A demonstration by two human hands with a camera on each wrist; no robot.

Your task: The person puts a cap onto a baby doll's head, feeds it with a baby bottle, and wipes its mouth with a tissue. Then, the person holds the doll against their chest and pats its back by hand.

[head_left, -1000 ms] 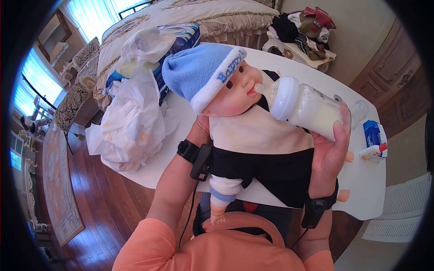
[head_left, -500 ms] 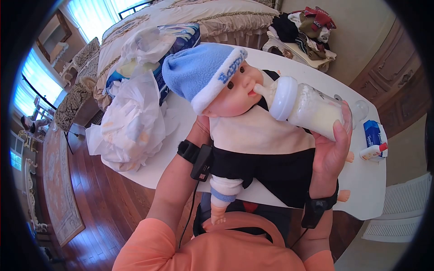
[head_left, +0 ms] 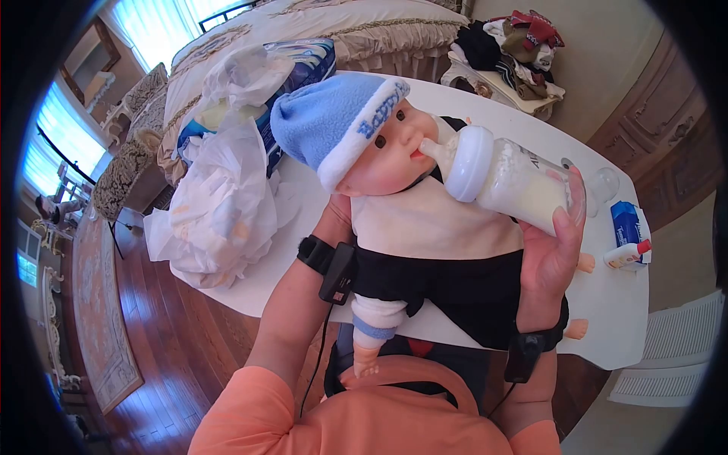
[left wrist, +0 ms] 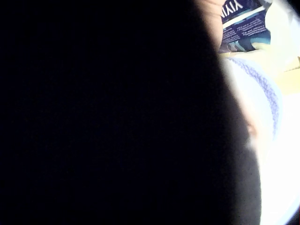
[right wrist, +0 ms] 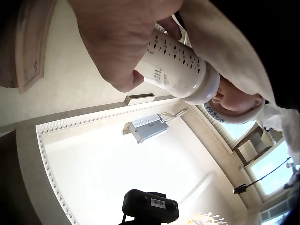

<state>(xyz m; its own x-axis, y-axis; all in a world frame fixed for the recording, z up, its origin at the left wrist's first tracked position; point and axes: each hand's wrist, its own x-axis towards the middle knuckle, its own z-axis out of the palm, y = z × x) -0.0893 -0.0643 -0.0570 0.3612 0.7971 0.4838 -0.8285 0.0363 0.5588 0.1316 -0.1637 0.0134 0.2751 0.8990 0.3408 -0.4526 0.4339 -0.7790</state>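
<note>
A baby doll (head_left: 436, 227) in a blue fleece hat (head_left: 326, 125) lies tilted across the person's lap and the table edge. Behind its head and neck goes the left hand (head_left: 341, 208); its fingers are hidden there, so how they lie I cannot tell. The right hand (head_left: 552, 246) grips the base of a baby bottle (head_left: 523, 186) with milky liquid in it, thumb on the near side. The bottle's nipple (head_left: 437, 152) is at the doll's mouth. In the right wrist view the bottle (right wrist: 173, 70) shows measuring marks. Much of the left wrist view is black.
The white table (head_left: 607, 334) carries a crumpled white plastic bag (head_left: 220, 205), a blue diaper pack (head_left: 303, 61), a blue box (head_left: 625, 221), a small red-capped bottle (head_left: 626, 255) and a clear dome cap (head_left: 605, 184). Beyond stand a bed (head_left: 364, 38) and folded clothes (head_left: 516, 53).
The bottle and the right hand have shifted slightly left, and the doll's head has moved a little left with them. The left arm stays where it was.
</note>
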